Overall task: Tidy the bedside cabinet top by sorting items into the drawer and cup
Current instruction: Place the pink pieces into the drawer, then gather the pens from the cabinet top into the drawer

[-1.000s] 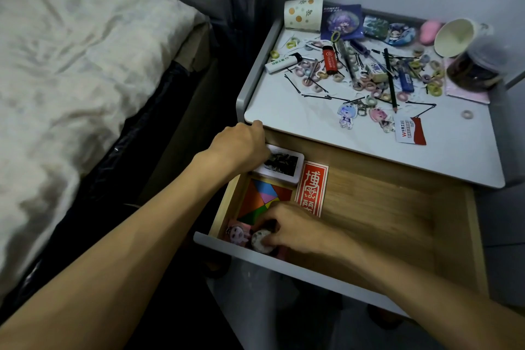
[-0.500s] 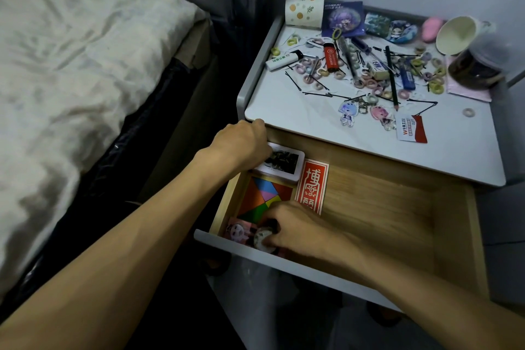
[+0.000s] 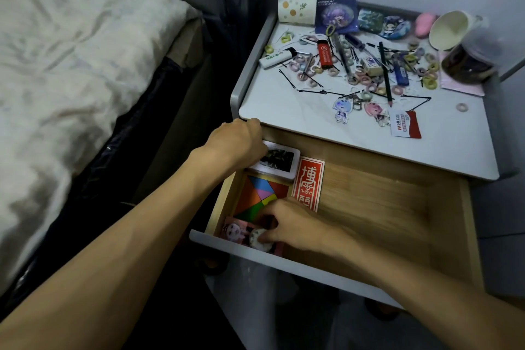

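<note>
Wooden drawer (image 3: 369, 202) open under cluttered cabinet top (image 3: 284, 111). R hand (image 3: 289, 224) inside, front-left, fingertips pinching round badge (image 3: 260, 237) over pink card (image 3: 233, 231). L hand (image 3: 235, 145) curled at drawer's back-left by white box (image 3: 279, 162); grip unclear. Paper cup (image 3: 298, 8) at top's back-left.

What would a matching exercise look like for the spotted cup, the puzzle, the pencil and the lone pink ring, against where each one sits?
Things: 1 spotted cup; 2 puzzle; 3 pencil; 4 lone pink ring.
Places: A in the drawer; B cabinet top, back left corner; C alone near the top's right edge; D middle of the top.
Pairs: 1-B, 2-A, 3-D, 4-C.
</note>
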Tool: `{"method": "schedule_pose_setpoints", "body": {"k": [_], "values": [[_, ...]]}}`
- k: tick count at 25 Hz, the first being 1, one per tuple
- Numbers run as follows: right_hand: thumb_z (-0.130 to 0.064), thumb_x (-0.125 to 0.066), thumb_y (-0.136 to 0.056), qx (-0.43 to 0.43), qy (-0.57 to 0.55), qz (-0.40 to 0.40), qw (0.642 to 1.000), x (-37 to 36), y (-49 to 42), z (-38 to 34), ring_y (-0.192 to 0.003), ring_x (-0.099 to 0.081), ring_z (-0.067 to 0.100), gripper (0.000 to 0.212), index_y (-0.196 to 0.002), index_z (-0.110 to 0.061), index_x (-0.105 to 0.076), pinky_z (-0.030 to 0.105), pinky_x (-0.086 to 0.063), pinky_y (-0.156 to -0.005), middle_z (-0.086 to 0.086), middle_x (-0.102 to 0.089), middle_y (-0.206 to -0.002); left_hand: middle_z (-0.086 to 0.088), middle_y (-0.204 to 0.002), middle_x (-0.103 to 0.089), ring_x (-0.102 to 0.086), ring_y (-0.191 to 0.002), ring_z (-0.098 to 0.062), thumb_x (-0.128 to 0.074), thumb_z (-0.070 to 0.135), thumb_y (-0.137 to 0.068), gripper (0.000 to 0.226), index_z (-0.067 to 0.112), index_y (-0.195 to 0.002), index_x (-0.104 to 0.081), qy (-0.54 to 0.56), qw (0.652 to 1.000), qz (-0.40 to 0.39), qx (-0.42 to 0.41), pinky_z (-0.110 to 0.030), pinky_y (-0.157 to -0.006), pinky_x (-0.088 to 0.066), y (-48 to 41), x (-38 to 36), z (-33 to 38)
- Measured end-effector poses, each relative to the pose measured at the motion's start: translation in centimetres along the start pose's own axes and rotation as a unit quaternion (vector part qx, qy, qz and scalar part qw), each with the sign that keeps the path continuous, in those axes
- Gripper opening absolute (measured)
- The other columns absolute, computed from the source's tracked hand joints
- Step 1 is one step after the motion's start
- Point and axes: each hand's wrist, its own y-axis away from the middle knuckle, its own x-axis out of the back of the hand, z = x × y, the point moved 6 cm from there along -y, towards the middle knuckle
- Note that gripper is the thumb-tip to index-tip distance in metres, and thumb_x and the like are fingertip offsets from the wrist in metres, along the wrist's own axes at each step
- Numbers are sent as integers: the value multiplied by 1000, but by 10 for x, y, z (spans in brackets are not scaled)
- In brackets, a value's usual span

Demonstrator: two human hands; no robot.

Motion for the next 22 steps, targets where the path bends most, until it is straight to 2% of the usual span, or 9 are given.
{"method": "schedule_pose_setpoints", "body": {"k": [4,6,7,9,11,15,17,19,22], "values": [[-30,-71,-86,-7,-38,35,999,30,5,1,-85,-61,-5,33,-117,-21,-67,14,-51,-75,-6,-70,-110,-8,-93,-54,-53,-84,-30,-51,38,-94,30,13,-111,-53,-12,1000,8,14,-35,-65,-36,6,8,1],[-24,-68,-89,-25,-69,83,994,61,12,5,-87,-64,-2,25,-114,-21,-69,14,-52,-78,-7,-71,-105,-7,-89,-52,-49,-78,-28,-48,36,-95,28,14,-111,-55,-34,998,48,14,-35,-63,-33,10,19,4],[-23,-66,-90,-36,-83,110,990,79,18,8,-84,-64,-5,20,-110,-23,-71,10,-50,-74,-10,-71,-100,-8,-92,-56,-51,-79,-29,-48,36,-95,29,16,-113,-57,-35,997,73,11,-35,-64,-34,12,25,7],[-23,-66,-91,-56,-99,166,980,115,32,14,-78,-62,-10,15,-102,-29,-72,5,-45,-66,-16,-69,-92,-9,-105,-66,-60,-88,-31,-48,36,-95,31,21,-121,-58,7,994,110,-2,-36,-69,-42,14,36,15],[-20,-66,-90,-63,-115,229,965,149,47,21,-77,-63,-9,14,-98,-29,-72,5,-44,-67,-16,-70,-89,-5,-111,-69,-65,-94,-27,-49,35,-96,31,24,-124,-56,79,988,127,-24,-38,-77,-53,15,46,26],[-17,-68,-89,-95,-104,357,923,205,68,47,-81,-65,9,15,-102,-22,-72,22,-51,-75,-12,-67,-89,4,-105,-68,-67,-77,-11,-54,29,-97,25,25,-122,-57,211,970,88,-82,-35,-72,-57,8,62,43],[-17,-70,-87,-117,-77,367,920,221,69,64,-87,-63,14,21,-108,-17,-70,23,-48,-78,-4,-67,-97,6,-104,-67,-67,-76,-6,-56,30,-97,23,25,-119,-58,246,962,67,-96,-27,-70,-56,-2,71,48],[-16,-71,-87,-131,-52,346,928,228,66,78,-86,-61,12,24,-110,-11,-70,17,-45,-73,3,-67,-103,5,-104,-68,-67,-78,-6,-57,30,-96,20,24,-115,-60,260,959,59,-101,-27,-71,-56,-14,77,55],[-17,-71,-87,-128,-43,337,932,237,61,88,-76,-58,0,20,-106,-14,-73,5,-41,-62,-6,-65,-93,1,-106,-69,-67,-82,-12,-57,26,-96,18,21,-112,-62,241,962,62,-109,-33,-76,-55,-36,80,73]]}}
